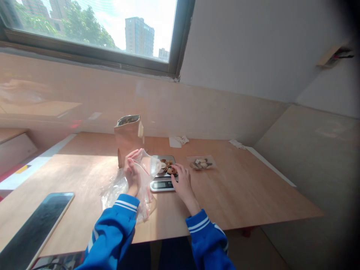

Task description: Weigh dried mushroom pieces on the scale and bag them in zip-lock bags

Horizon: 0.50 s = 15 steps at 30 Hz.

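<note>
A person's right hand [183, 184] curves downward, fingers [174, 168] slightly spread, their tips at a small heap of brown and pale food pieces [167, 167] on a digital kitchen scale [162, 183]; whether they pinch any piece cannot be told from this angle. The left hand [132, 173], its fingers pressed together and pointing up, holds a clear zip-top plastic bag [144, 168] with a red-edged seal, the bag bulging toward the scale and its lower folds trailing onto the tabletop. Both wrists emerge from blue sleeves [112, 232] trimmed with white stripes. The scale's display faces the person, its readout too small to read. Just right of the scale lies a flat clear packet [201, 162] holding more pieces, and behind the left hand stands a kraft paper pouch [128, 137], its top open and silver-lined. Two paper scraps [177, 141] lie toward the far edge of the light wooden table [239, 191], with sunlight falling across its left side. A smartphone [33, 225] lies at the near left corner. Above the table, a window [92, 30] looks out on tower blocks [139, 36].
</note>
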Tool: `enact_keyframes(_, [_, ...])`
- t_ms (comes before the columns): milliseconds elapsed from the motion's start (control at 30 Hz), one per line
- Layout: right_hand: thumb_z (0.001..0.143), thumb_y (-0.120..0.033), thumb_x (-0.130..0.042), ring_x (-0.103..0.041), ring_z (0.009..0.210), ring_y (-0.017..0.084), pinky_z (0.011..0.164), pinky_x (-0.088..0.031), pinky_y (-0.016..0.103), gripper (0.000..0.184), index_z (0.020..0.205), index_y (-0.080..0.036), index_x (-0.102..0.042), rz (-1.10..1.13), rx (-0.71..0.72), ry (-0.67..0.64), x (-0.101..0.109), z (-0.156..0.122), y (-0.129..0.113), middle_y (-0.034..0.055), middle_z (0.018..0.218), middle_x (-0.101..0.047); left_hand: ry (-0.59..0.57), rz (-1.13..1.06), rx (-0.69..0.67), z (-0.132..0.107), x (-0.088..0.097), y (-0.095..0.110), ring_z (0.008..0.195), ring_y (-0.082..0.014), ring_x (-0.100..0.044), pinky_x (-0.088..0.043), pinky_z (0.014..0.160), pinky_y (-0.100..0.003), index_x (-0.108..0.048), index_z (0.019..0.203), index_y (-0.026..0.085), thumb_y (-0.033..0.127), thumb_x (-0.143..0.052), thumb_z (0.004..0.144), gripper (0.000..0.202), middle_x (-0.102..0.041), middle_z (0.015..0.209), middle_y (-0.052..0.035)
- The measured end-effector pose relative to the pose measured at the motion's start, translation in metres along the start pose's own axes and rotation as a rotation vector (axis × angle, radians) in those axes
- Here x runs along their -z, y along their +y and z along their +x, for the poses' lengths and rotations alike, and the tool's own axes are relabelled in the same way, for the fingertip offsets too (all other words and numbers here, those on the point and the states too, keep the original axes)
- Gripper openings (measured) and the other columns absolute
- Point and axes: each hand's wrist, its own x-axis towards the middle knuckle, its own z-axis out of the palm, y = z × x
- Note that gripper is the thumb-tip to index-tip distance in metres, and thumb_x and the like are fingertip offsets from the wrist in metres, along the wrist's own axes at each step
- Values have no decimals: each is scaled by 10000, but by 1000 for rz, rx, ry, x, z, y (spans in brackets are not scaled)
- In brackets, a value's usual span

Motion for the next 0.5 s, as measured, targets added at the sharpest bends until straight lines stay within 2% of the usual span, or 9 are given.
enact_keyframes(100, [827, -164, -527, -535, 997, 252, 845, -399, 388, 286, 1081, -241, -635, -61, -5, -31, -3, -6, 11, 70, 1067, -658, -63, 21, 63, -1, -3, -19, 1163, -218, -592, -454, 1020, -353, -515, 1203, 174, 519, -174, 970, 538, -628, 1247, -113])
enact_keyframes(233, [851, -261, -575, -550, 939, 251, 835, -387, 381, 188, 1013, -225, -662, -66, -62, 71, 5, -2, 6, 69, 957, -674, -100, 42, 14, -5, 0, -28, 1199, -216, -570, -432, 1046, -352, -500, 1232, 172, 498, -178, 978, 524, -623, 1251, -112])
enact_keyframes(400, [917, -357, -512, -564, 996, 229, 905, -413, 382, 298, 1146, -213, -639, 114, -75, 280, 32, 27, -38, 95, 1056, -641, -143, 57, 25, -7, 2, -28, 1210, -194, -560, -417, 1069, -344, -486, 1237, 187, 480, -157, 984, 508, -618, 1260, -105])
enact_keyframes(433, [932, -362, -487, -566, 1008, 223, 908, -418, 376, 316, 1177, -222, -629, 150, -51, 266, 37, 33, -49, 92, 1067, -639, -144, 48, 21, -8, 2, -28, 1209, -192, -561, -414, 1073, -344, -491, 1231, 192, 478, -163, 985, 500, -621, 1256, -99])
enact_keyframes(500, [944, -365, -468, -578, 991, 206, 919, -415, 368, 339, 1235, -255, -604, 181, 15, 141, 42, 42, -68, 67, 1059, -649, -150, 29, 19, -8, 2, -29, 1199, -198, -568, -419, 1068, -344, -499, 1229, 198, 481, -176, 982, 495, -626, 1251, -94])
